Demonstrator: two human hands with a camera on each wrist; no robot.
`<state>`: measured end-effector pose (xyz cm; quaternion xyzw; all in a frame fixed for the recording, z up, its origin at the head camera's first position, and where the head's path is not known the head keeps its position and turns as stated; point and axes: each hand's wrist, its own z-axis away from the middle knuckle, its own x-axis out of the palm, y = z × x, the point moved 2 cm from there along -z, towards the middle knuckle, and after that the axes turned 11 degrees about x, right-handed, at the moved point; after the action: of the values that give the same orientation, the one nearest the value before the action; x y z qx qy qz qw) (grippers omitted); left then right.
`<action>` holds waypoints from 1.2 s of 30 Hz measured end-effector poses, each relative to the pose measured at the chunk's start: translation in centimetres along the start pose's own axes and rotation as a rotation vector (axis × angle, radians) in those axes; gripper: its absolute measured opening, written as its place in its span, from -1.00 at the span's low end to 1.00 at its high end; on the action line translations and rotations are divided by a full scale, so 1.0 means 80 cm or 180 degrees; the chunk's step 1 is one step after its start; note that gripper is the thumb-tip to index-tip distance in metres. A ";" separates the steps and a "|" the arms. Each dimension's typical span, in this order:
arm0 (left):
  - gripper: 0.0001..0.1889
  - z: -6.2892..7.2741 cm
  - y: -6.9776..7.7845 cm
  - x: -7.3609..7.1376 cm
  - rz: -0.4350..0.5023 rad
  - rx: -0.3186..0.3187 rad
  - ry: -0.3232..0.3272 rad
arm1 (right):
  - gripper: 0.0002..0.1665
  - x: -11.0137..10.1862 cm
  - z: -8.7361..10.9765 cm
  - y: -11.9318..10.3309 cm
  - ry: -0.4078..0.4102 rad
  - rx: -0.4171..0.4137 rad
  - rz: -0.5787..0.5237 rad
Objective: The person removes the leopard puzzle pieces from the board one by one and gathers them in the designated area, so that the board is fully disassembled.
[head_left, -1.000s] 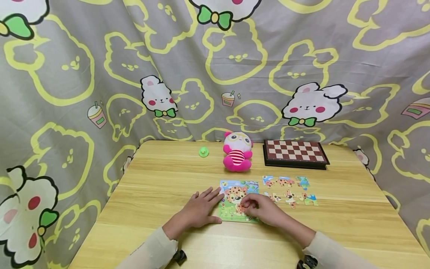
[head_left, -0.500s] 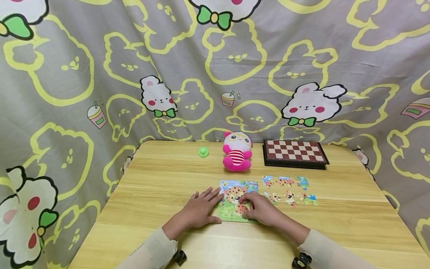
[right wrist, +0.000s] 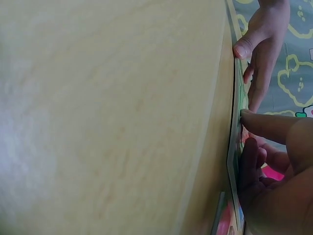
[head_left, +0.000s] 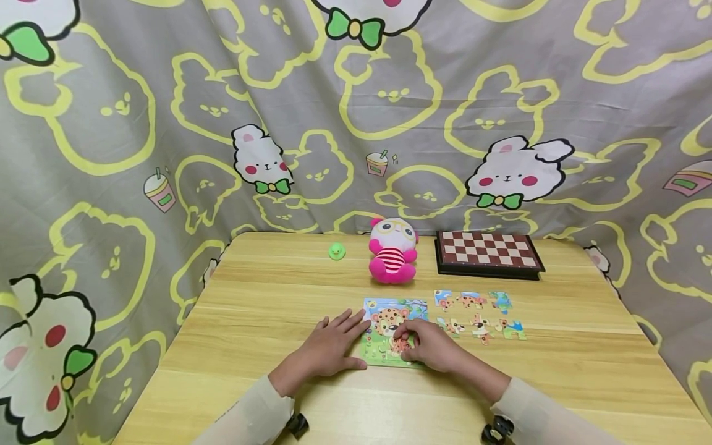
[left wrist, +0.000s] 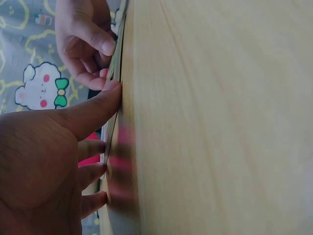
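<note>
A square leopard jigsaw puzzle [head_left: 375,353] lies on the wooden table between both hands. My left hand [head_left: 332,347] rests flat with spread fingers along its left edge; in the left wrist view, the thumb [left wrist: 100,108] and fingertips touch the rim. My right hand [head_left: 436,350] bends over the lower right of the puzzle. Its thumb and curled fingers grip a puzzle piece [head_left: 399,347] with the leopard's body on it, low on the board. In the right wrist view, the right thumb [right wrist: 264,125] meets the puzzle's surface. The right hand hides the board's right side.
Several loose puzzle pieces [head_left: 471,301] lie in two rows right of the board. Behind stand a pink plush panda [head_left: 392,259], a green toy duck [head_left: 337,251] and a checkered game board box [head_left: 489,252]. A patterned curtain [head_left: 311,93] hangs past the table's back edge.
My right hand has shifted slightly left, with thumb and forefinger further apart over the puzzle. The piece's outline beneath now shows a little differently. My left hand has stayed in place.
</note>
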<state>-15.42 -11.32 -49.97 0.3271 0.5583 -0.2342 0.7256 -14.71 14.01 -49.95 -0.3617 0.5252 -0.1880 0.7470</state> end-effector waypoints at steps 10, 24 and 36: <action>-0.05 0.000 0.001 -0.002 -0.0049 0.0004 -0.0014 | -0.71 -0.002 -0.004 0.006 -0.0092 0.0049 -0.0169; -0.06 0.000 0.001 -0.001 -0.0013 0.0026 0.0007 | -0.84 -0.003 -0.006 0.010 -0.0261 0.0057 -0.0643; -0.07 0.000 0.002 -0.002 0.0019 0.0021 0.0007 | -0.83 -0.006 -0.003 0.009 -0.0280 0.0073 -0.0877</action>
<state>-15.32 -11.22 -49.75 0.3314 0.5574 -0.2335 0.7245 -15.19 14.74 -50.21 -0.4297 0.4351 -0.2787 0.7405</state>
